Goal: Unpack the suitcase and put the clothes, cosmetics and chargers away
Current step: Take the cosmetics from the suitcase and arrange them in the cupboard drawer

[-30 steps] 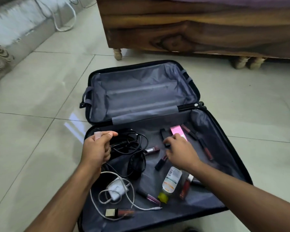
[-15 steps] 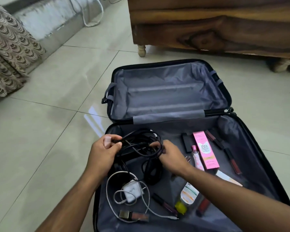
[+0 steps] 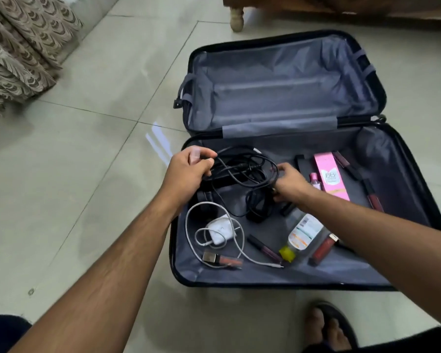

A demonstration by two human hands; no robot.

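An open dark suitcase (image 3: 402,154) with grey lining lies on the floor. In its near half, my left hand (image 3: 189,171) grips one side of a tangle of black charger cable (image 3: 242,169), and my right hand (image 3: 289,183) holds the other side. Below them lies a white charger (image 3: 220,231) with its white cable coiled around it. Cosmetics are scattered nearby: a pink box (image 3: 330,174), a clear bottle with a yellow cap (image 3: 302,231), a red lip gloss tube (image 3: 322,248), and several dark lip tubes. The far half of the case holds nothing.
A wooden bed frame's leg (image 3: 236,17) stands behind the suitcase. A patterned curtain (image 3: 18,47) hangs at the far left. Pale tiled floor (image 3: 87,149) surrounds the case. My sandalled foot (image 3: 329,324) is by the near edge.
My right hand left the cosmetics and moved left onto the black cable bundle. My left hand stays on the cable. The view shifted left and down, uncovering the pink box.
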